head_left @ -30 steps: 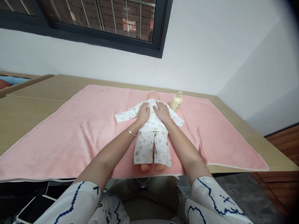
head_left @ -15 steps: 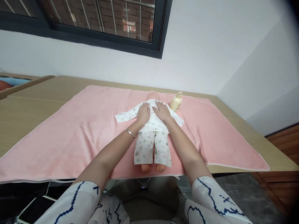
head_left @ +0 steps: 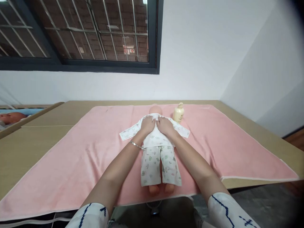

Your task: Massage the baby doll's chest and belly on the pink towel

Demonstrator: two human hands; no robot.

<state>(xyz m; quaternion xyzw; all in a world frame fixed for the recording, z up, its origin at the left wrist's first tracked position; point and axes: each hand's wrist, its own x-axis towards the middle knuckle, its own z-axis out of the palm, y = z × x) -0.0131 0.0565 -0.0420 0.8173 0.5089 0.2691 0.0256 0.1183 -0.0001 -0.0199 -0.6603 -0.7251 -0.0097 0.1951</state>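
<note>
A baby doll (head_left: pixel 157 148) in white printed pyjamas lies on a pink towel (head_left: pixel 90 148), head away from me, feet at the near edge. My left hand (head_left: pixel 147 124) lies flat on the doll's upper back on the left, fingers stretched toward the neck. My right hand (head_left: pixel 165 125) lies flat beside it on the right. Both palms press on the shirt and hold nothing. A thin bracelet circles my left wrist.
A cream pump bottle (head_left: pixel 178 112) stands on the towel just right of the doll's head. The towel covers a wooden table (head_left: pixel 35 133) set against a white wall under a barred window. Another doll (head_left: pixel 10 117) lies at the far left.
Both hands have slid a little up the doll's back toward the shoulders. The camera has tilted up and shifted, so more of the window shows.
</note>
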